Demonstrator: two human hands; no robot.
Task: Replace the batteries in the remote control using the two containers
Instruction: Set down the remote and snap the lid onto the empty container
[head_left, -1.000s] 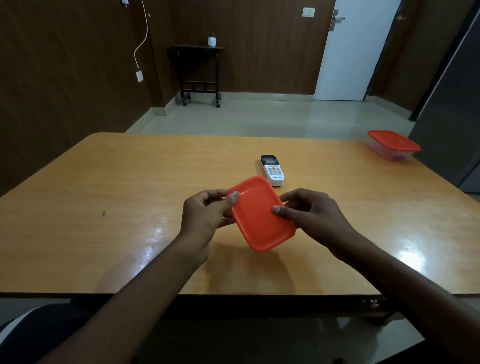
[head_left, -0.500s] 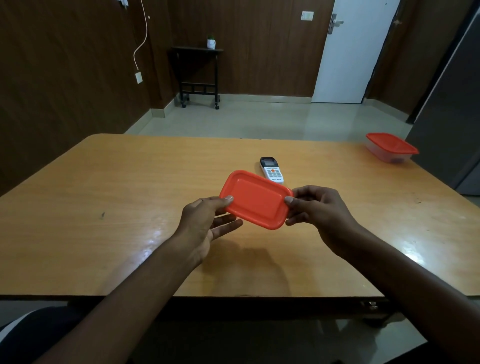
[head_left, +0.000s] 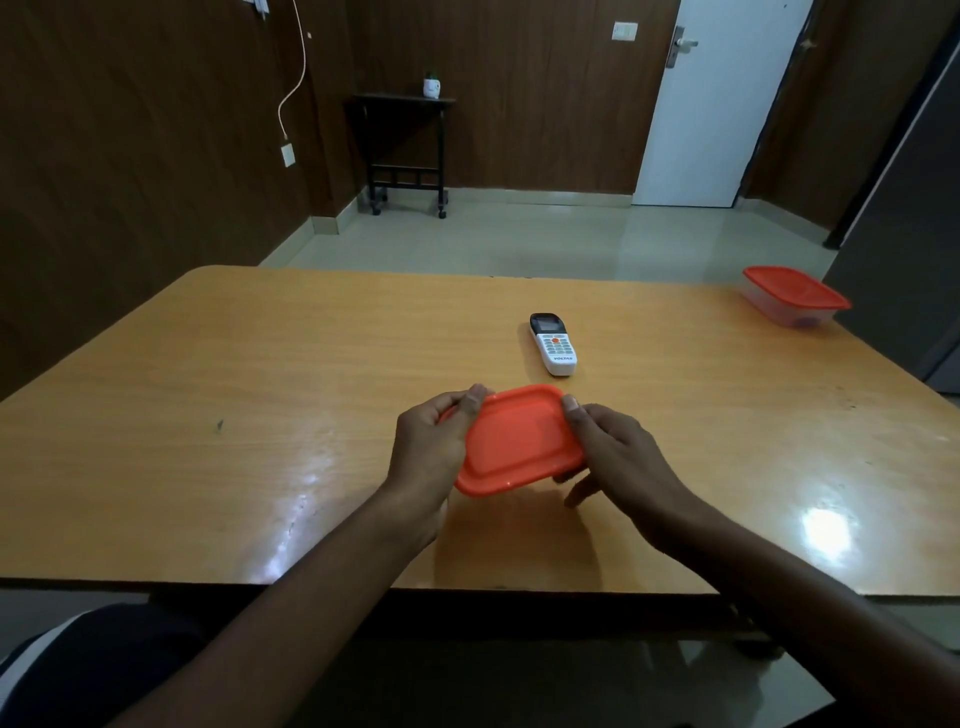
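left hand (head_left: 434, 447) grips lid (head_left: 519, 441) edge | right hand (head_left: 613, 457) pinches other edge | container beneath: hidden | remote (head_left: 554, 344) beyond

Body of the near container (head_left: 519, 441) hidden beneath its orange lid and both hands' fingers (head_left: 475, 400).

Glossy wooden table (head_left: 311, 395); smooth orange plastic lid (head_left: 519, 441).
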